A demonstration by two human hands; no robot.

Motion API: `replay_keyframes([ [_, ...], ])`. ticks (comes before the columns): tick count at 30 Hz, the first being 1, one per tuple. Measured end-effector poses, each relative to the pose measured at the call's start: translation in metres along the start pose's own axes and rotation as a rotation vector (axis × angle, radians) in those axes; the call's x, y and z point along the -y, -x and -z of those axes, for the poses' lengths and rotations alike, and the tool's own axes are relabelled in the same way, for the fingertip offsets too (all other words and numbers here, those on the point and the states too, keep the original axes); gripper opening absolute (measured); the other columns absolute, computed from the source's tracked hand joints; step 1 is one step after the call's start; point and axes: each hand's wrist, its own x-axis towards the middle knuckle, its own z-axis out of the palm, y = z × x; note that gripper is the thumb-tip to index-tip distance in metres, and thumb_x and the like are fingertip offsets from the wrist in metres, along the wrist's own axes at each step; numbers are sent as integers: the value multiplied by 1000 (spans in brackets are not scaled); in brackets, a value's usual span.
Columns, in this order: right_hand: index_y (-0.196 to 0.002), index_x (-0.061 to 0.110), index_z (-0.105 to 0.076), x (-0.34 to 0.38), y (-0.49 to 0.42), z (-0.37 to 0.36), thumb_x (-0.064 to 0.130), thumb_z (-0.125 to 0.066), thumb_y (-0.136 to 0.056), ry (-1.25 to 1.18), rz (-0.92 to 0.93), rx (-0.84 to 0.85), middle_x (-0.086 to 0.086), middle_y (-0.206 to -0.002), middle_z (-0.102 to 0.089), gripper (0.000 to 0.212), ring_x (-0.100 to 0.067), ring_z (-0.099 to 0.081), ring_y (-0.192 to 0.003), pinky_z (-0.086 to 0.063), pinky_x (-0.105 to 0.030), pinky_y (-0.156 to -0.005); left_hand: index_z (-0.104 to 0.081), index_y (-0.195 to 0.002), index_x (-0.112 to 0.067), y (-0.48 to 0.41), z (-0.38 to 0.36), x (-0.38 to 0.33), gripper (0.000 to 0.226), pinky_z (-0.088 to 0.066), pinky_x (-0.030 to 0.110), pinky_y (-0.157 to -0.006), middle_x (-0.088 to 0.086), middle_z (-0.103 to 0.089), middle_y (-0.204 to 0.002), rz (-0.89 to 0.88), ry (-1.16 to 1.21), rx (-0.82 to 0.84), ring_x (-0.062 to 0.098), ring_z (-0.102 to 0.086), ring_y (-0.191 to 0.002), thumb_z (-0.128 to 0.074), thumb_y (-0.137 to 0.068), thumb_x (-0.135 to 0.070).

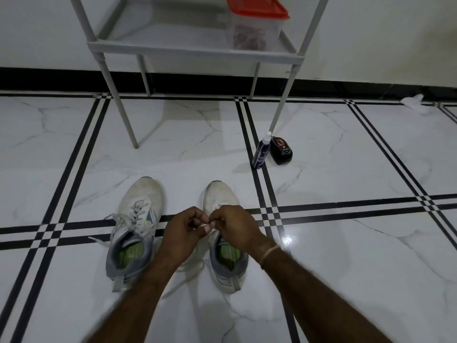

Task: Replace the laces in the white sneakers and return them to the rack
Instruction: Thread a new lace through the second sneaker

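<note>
Two white sneakers with grey collars and green insoles stand side by side on the floor, toes pointing away. The left sneaker (pixel 138 219) is laced, its lace ends lying loose beside it. Over the right sneaker (pixel 222 201) my left hand (pixel 184 231) and my right hand (pixel 232 225) meet, both with curled fingers pinching a white lace (pixel 205 226). More of this lace trails on the floor between the shoes. The hands hide the right sneaker's eyelets. The grey rack (pixel 197 49) stands ahead against the wall.
A clear box with a red lid (pixel 257 23) sits on the rack's lower shelf. A dark spray bottle (pixel 261 151) and a black polish container (pixel 280 149) stand by the rack's right front leg. A white cloth (pixel 414 101) lies far right by the wall.
</note>
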Motion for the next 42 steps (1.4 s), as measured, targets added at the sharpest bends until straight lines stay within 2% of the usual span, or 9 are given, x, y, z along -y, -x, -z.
replay_keyframes([
  [3,-102,17,-79,0,-7,9,25,-73,-92,1,18,96,-1,-94,-71,14,-18,-65,-89,-49,-33,-74,-70,-85,-17,-2,3,-6,16,-61,44,-75,7,-72,-78,-39,30,-41,31,-69,-83,-75,-84,-2],
  [9,-86,14,-65,10,0,34,17,-66,-99,-936,-109,35,-4,-79,-67,14,-7,-51,-61,-37,-19,-51,-58,-92,-32,10,-1,-17,15,-53,41,-70,-9,-60,-92,-248,-282,-372,20,-62,-89,-69,-88,-41],
  [13,-95,17,-62,11,-4,60,22,-57,-103,-1373,-169,-15,3,-77,-60,11,-6,-45,-60,-33,-16,-47,-67,-109,-24,19,-23,-43,15,-53,19,-70,-4,-73,-93,-6,265,108,8,-68,-85,-63,-98,-34],
  [18,-95,18,-58,-35,11,81,19,-52,-104,-1790,-289,-362,5,-76,-58,11,-2,-49,-55,-38,-13,-46,-61,-89,-15,3,-6,-14,14,-44,24,-57,4,-69,-80,331,684,-198,20,-63,-71,-56,-101,-12],
  [21,-99,14,-60,-47,25,75,17,-52,-104,-1713,-374,-411,1,-79,-61,10,-4,-52,-56,-39,-14,-47,-59,-99,-18,6,-7,0,9,-51,32,-63,7,-71,-93,289,436,-452,20,-65,-78,-59,-99,-28],
  [24,-102,11,-64,-22,29,55,16,-57,-99,-1508,-387,-203,-4,-92,-72,9,-7,-54,-62,-39,-16,-51,-53,-124,-32,12,-25,-20,37,-56,33,-81,-7,-65,-118,-178,-113,-233,14,-66,-104,-52,-96,-56],
  [30,-108,7,-65,3,23,43,12,-62,-95,-1649,-403,-161,2,-76,-53,14,-6,-47,-61,-41,-15,-50,-68,-84,-26,1,-24,-36,26,-56,40,-64,-5,-69,-71,-193,-49,-100,17,-66,-68,-60,-94,-48],
  [35,-103,10,-70,2,29,36,12,-65,-97,-1351,-412,-82,2,-75,-61,8,-6,-43,-54,-29,-15,-43,-56,-129,-38,5,-22,-34,37,-51,26,-91,-14,-67,-122,-161,65,25,4,-62,-115,-46,-98,-56],
  [42,-103,5,-68,-9,20,46,6,-69,-92,-1478,-435,-250,-3,-79,-59,10,-8,-52,-63,-44,-17,-50,-62,-80,-24,0,-8,-27,25,-60,43,-71,-13,-65,-72,-161,-52,-60,6,-62,-68,-54,-103,-26],
])
